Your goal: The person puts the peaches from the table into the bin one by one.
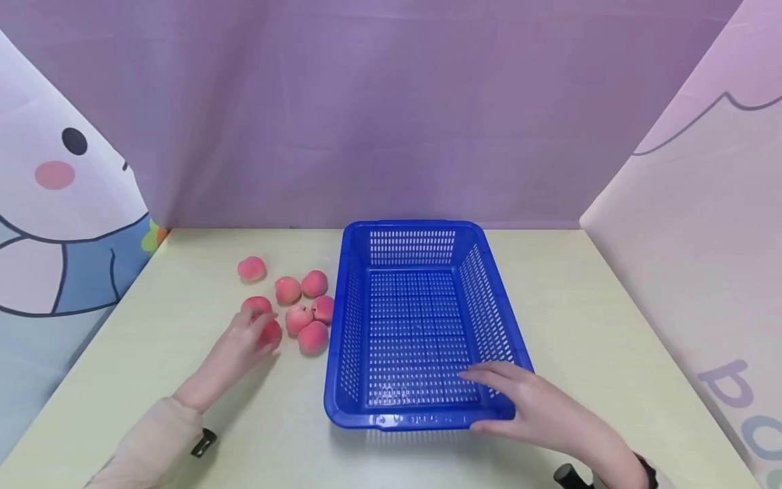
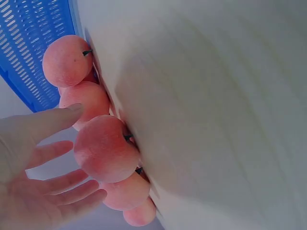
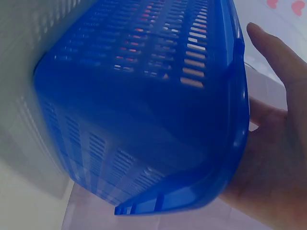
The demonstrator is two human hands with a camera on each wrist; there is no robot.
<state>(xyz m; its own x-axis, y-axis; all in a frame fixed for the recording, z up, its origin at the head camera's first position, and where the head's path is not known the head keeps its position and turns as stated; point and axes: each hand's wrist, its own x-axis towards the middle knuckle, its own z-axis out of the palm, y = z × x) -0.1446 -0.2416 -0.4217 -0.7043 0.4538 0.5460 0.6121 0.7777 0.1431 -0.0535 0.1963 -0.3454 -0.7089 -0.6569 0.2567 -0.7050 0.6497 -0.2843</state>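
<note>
My left hand [image 1: 244, 339] reaches over two pink-red peaches at the left of the table. One peach [image 1: 269, 333] lies under its fingers and another peach [image 1: 257, 303] just beyond. In the left wrist view, the fingers and thumb are spread beside the nearest peach [image 2: 106, 148], not closed round it. My right hand [image 1: 531, 407] is at the near right corner of a blue plastic basket [image 1: 339, 326], its fingers extended over the rim and the thumb outside. The right wrist view shows that thumb standing away from the basket rim [image 3: 240, 96]. The basket holds nothing.
Several more peaches [image 1: 299, 319] cluster against the basket's left side, and a single peach [image 1: 252, 269] lies farther back. A purple cloth wall [image 1: 391, 122] bounds the back of the pale table [image 1: 580, 319]. Printed panels [image 1: 702, 238] stand at both sides.
</note>
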